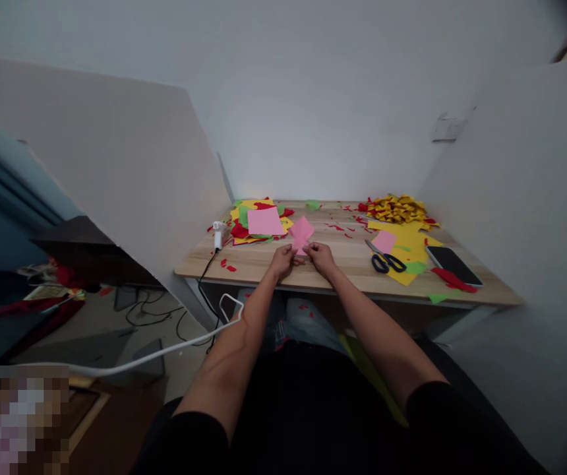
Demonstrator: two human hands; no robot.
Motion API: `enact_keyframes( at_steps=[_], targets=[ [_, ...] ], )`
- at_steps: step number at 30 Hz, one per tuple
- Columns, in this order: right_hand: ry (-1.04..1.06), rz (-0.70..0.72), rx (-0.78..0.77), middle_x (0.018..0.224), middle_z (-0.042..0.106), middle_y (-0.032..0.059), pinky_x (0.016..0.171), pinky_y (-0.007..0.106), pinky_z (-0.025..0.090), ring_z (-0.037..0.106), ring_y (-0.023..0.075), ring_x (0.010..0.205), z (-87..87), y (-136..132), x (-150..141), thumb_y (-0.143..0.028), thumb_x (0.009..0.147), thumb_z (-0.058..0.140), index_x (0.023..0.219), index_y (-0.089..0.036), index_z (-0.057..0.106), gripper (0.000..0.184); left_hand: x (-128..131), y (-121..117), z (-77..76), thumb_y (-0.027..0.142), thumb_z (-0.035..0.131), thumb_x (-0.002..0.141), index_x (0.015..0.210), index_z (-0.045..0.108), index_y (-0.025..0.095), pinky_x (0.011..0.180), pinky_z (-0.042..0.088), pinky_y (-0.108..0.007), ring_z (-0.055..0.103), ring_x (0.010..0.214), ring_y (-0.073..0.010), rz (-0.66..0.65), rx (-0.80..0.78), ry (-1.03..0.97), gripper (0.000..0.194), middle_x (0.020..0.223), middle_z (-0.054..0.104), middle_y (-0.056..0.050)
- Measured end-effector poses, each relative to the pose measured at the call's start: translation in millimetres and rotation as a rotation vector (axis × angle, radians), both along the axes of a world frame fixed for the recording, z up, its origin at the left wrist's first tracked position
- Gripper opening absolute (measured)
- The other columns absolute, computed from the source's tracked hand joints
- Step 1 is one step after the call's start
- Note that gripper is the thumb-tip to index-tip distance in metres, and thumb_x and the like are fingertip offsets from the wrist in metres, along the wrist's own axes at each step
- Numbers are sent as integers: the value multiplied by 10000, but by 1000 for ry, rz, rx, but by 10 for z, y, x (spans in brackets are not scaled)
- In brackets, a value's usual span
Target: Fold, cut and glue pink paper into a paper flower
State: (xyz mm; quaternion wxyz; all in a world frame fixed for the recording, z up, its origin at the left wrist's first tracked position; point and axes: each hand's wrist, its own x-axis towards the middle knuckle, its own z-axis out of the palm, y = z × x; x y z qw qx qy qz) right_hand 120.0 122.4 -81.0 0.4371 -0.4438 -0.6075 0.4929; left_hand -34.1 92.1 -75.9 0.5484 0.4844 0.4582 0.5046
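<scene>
One folded pink paper piece (302, 229), between the fingers
Left hand (283, 260) and right hand (320, 257) pinch its lower edges, likely steadying the folds; dark-handled metal scissors (385, 256) lie right of the fingers.

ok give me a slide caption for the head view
Left hand and right hand pinch folded pink paper at a wooden table, scissors lying right.

Blk top (293, 402), blk short slvs (194, 439), both forearms (372, 330) bare, lt-blue jeans (313, 326) w/ faded look
</scene>
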Motion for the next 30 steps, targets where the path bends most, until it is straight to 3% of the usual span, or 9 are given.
enact_keyframes(
  at_steps=[15, 30],
  targets=[
    [108, 76, -44, 1198, 644, 82, 841, 406, 582, 660, 207, 998, -51, 35, 48, -376, 958, 624, 1224, -166, 609, 340, -6, 53, -142, 379, 611, 956, 1237, 599, 154, 870, 572, -423, 651, 1026, -214, 102, 48, 20, 360, 1213, 635, -97],
    [89, 92, 36, 1163, 652, 73, 815, 388, 585, 664, 197, 964, -162, 103, -33, -374, 959, 624, 1202, -159, 615, 325, -33, 59, -152, 373, 620, 950, 1235, 603, 152, 871, 573, -423, 650, 1034, -223, 94, 137, -21, 361, 1216, 634, -91]
  ],
)
